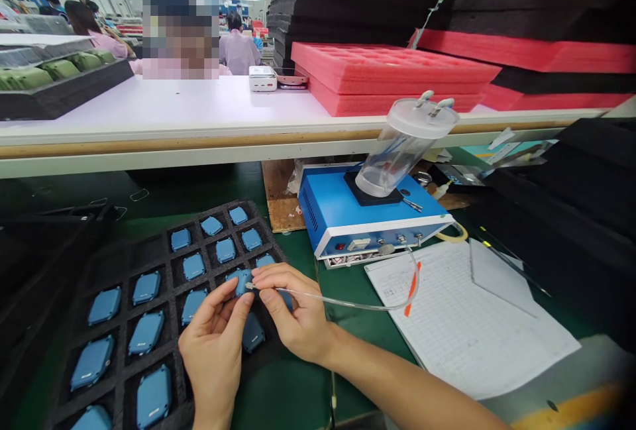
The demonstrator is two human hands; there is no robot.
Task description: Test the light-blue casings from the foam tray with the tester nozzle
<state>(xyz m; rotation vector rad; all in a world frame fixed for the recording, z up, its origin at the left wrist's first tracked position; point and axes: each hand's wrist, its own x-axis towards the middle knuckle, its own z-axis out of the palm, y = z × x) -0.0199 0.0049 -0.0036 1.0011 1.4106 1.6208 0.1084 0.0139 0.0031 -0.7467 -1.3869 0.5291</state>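
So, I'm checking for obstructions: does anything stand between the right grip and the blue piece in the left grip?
Only the clear tube with its end fitting, held by the right grip at the blue piece; nothing else visible stands between them.

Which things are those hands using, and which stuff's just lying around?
Seemingly in use:
blue piece, left hand
clear tube, right hand
blue machine, joined to the tube
black tray of blue pieces

Probably just lying about:
white box
red foam
green pieces
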